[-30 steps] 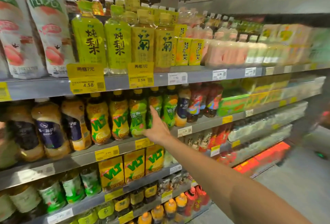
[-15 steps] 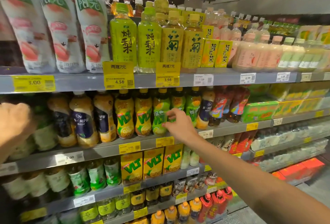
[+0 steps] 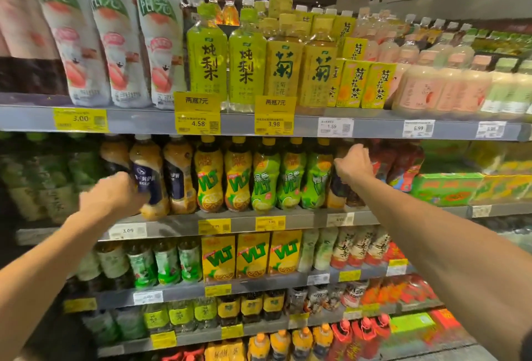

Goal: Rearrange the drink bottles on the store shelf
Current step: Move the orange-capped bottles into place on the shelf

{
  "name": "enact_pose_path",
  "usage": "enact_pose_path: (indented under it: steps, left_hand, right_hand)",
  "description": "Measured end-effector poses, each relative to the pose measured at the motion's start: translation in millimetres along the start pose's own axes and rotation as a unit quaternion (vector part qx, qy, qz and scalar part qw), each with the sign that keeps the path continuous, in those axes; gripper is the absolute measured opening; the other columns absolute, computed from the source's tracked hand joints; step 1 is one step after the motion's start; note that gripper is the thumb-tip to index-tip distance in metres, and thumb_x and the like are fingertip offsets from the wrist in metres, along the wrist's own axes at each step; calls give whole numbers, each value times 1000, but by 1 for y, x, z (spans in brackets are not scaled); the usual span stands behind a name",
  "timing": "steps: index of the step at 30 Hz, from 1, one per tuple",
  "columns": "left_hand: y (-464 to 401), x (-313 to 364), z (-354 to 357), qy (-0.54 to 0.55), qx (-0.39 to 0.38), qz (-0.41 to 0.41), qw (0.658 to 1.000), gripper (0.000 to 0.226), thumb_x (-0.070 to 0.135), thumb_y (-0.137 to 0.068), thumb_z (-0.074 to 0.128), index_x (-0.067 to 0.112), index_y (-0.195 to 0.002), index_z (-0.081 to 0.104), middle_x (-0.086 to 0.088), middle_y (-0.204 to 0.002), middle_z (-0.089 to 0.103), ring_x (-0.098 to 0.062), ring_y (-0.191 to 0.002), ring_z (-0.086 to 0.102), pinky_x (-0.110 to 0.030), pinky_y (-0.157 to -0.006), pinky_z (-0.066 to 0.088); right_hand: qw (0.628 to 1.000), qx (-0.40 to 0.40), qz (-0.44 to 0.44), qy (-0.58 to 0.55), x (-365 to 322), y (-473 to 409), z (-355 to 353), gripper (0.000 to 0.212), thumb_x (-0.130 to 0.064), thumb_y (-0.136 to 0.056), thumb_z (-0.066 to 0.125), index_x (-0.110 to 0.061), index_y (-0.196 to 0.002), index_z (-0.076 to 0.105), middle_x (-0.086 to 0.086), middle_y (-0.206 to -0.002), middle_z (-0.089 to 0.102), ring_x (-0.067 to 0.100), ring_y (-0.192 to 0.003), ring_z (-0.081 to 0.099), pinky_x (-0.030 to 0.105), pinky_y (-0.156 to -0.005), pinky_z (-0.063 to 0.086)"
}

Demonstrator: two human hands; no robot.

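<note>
The second shelf (image 3: 302, 221) carries a row of drink bottles. My left hand (image 3: 112, 193) is wrapped around a tilted orange bottle with a dark blue label (image 3: 148, 179) at the left of the row. A second bottle of the same kind (image 3: 178, 176) stands just to its right. My right hand (image 3: 352, 166) is curled over a dark-labelled orange bottle (image 3: 338, 190) at the right end of the green VLT bottles (image 3: 266, 182). Yellow VLT bottles (image 3: 208, 179) stand between my hands. Red-labelled bottles (image 3: 403, 164) stand beyond my right hand.
The shelf above holds tall white peach bottles (image 3: 115, 43) and yellow-green tea bottles (image 3: 207, 58), and yellow price tags (image 3: 197, 113) hang from its edge. VLT cartons (image 3: 253, 255) stand on the shelf below. Green carton packs (image 3: 446, 187) lie to the right.
My left hand has come in from the left edge and closed on the blue-labelled bottle. My right hand has moved right along the row, from the green bottles to the dark-labelled one. The camera has moved closer.
</note>
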State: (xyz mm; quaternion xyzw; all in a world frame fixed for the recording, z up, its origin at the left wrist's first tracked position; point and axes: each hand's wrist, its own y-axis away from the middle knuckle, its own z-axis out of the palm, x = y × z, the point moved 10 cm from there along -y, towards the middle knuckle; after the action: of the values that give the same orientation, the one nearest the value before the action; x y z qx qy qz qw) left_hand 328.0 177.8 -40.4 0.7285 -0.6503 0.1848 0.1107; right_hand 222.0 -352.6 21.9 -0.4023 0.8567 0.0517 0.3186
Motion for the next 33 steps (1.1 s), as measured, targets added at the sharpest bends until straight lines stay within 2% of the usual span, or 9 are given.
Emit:
enact_pose_path:
  steps: [2,5,8,12,15,20,24,28,33]
  left_hand:
    - [55,73,-13,53,-34,75,995,34,41,-88,63,10,-98,73,-21,-107,74,-37,-94,68,-39,-82,52]
    - [73,118,-18,92,-57,83,991,33,44,-89,56,14,-84,68,-17,-92,72,-36,-91,67,-34,-76,49]
    - [90,152,-20,92,-71,109,987,42,48,-78,57,10,-90,73,-12,-87,69,-33,-85,66,-40,-80,58]
    - [99,175,-12,67,-87,129,986,40,50,-73,53,11,-66,59,-11,-73,57,-34,-80,60,-40,-78,53]
    - [99,186,-6,73,-87,129,985,43,42,-88,61,7,-106,77,-13,-104,71,-35,-102,63,-40,-89,51]
    - [99,197,4,65,-103,141,982,61,43,-85,63,13,-139,62,-14,-139,66,-37,-128,60,-50,-109,49]
    - [105,213,6,51,-110,183,976,57,30,-87,65,17,-142,58,-11,-145,62,-34,-134,57,-51,-111,47]
    - [104,200,-9,48,-111,174,977,55,27,-88,67,19,-141,59,-8,-143,63,-32,-132,58,-43,-107,49]
    - [93,120,-29,8,-109,135,985,55,35,-77,69,16,-129,64,-11,-128,70,-33,-116,65,-37,-88,53]
  right_hand:
    - [1000,1,-3,11,2,-5,0,48,-19,-96,60,2,-136,44,21,-150,35,46,-124,53,48,-96,46]
    - [1000,0,6,-2,9,-10,-3,51,-21,-95,64,0,-137,44,21,-152,34,47,-127,51,49,-99,43]
    - [1000,-10,0,-16,13,-12,-5,56,-24,-90,71,-3,-134,44,22,-142,50,44,-128,52,47,-96,44]
    - [999,3,-36,-16,12,-3,-14,65,-27,-85,76,-4,-135,42,21,-140,47,48,-125,51,49,-95,44]
    - [996,7,-86,-24,9,15,-19,57,-30,-82,77,-9,-128,50,19,-132,46,49,-115,55,48,-88,45]
    - [979,21,-202,-34,-16,60,-40,41,-27,-72,73,-28,-112,63,2,-104,45,40,-90,62,41,-74,48]
    - [957,-50,-284,20,-67,106,-46,51,-34,-62,76,-38,-111,64,1,-102,51,35,-89,63,45,-81,54]
    - [923,-141,-359,15,-146,155,-18,38,-38,-57,80,-32,-88,59,-6,-81,57,25,-80,58,35,-65,47]
    - [900,-192,-388,42,-214,199,51,56,-53,-57,76,-27,-99,49,5,-109,60,35,-102,59,39,-74,41]
